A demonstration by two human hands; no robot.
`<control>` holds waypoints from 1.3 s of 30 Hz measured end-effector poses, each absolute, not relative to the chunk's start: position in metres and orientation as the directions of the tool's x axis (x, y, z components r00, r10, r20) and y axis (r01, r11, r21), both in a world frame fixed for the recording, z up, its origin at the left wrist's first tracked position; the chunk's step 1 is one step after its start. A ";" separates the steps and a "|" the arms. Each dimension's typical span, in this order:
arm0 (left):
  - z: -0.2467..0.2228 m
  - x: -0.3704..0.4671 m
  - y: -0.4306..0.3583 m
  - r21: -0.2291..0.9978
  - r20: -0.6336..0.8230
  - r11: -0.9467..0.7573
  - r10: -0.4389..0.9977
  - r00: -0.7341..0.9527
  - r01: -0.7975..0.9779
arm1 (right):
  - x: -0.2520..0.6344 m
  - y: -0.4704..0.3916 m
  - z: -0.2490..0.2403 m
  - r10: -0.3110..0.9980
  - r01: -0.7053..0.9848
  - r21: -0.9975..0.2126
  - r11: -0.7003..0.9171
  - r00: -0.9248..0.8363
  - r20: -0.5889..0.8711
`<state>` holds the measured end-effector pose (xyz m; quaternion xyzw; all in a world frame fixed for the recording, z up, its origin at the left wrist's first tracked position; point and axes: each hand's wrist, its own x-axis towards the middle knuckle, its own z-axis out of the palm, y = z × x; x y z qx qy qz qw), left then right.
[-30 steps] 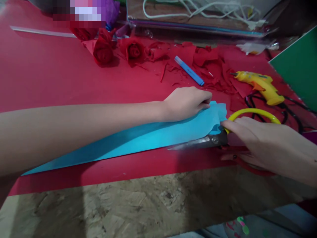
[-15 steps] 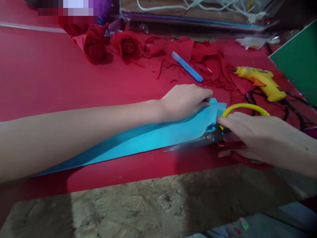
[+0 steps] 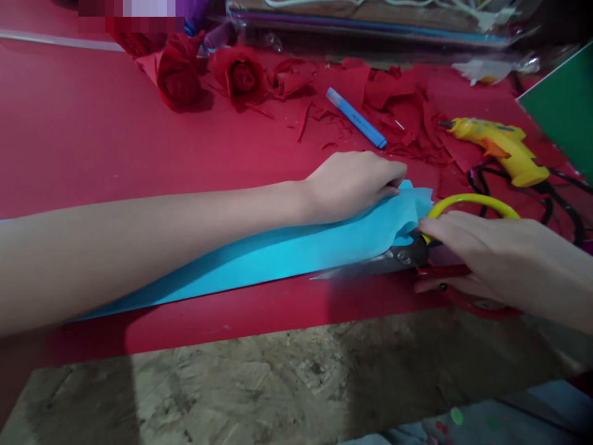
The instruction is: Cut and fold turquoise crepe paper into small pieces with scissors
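Observation:
Across a long folded strip of bright blue paper [image 3: 278, 253] lies my left arm. At the strip's right end my left hand [image 3: 356, 185] is closed, its curled fingers pressing on the paper and partly hidden. My right hand [image 3: 495, 253] grips a pair of scissors [image 3: 410, 254] with one yellow and one red handle. The blades point left along the near edge of the blue paper and look blurred. Around the pivot, the paper's right end is crumpled and bent up.
Red paper roses [image 3: 243, 77] and red paper scraps [image 3: 393, 93] lie at the back. A blue marker [image 3: 356, 117] rests among the scraps. On the right are a yellow glue gun [image 3: 504, 148] with a black cord and a green sheet [image 3: 560, 111]. In front runs a wood-chip board edge [image 3: 231, 383].
The whole view has shifted slightly, so things appear a little further right and higher. Both hands, the scissors and the blue paper keep nearly the same places relative to each other.

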<state>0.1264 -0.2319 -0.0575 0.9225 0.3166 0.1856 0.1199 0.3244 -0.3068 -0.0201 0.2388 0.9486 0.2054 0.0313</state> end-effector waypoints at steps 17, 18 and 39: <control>-0.056 0.127 -0.233 0.319 0.276 -0.776 0.626 0.730 0.545 | 0.325 -0.312 -0.020 0.557 0.505 0.378 0.776 -0.830 -0.034; -0.056 0.127 -0.233 0.315 0.277 -0.777 0.624 0.730 0.545 | 0.322 -0.311 -0.020 0.545 0.496 0.382 0.780 -0.838 -0.025; -0.057 0.124 -0.235 0.258 0.322 -0.818 0.575 0.752 0.514 | 0.312 -0.318 -0.018 0.518 0.461 0.374 0.804 -0.853 -0.061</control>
